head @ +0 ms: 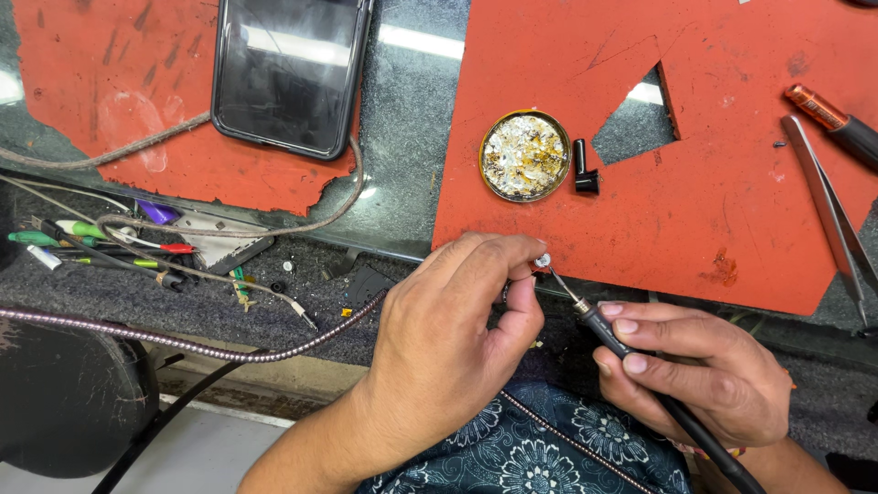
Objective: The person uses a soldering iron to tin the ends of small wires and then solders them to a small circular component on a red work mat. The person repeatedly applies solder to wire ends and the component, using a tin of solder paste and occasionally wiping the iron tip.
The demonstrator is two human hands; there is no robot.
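Observation:
My left hand (pixel 453 320) pinches a small round metal connector (pixel 542 262) at the end of a braided cable (pixel 183 343), just over the front edge of the red mat (pixel 732 210). My right hand (pixel 704 366) grips a black soldering iron (pixel 608 331) like a pen. Its thin tip touches the connector from the right.
A round brass tin of solder residue (pixel 524 155) and a small black L-shaped part (pixel 583 169) lie on the red mat. Tweezers (pixel 832 215) and an orange-tipped tool (pixel 828 114) sit at right. A dark phone (pixel 288 73), loose cables and coloured probes (pixel 91 247) are at left.

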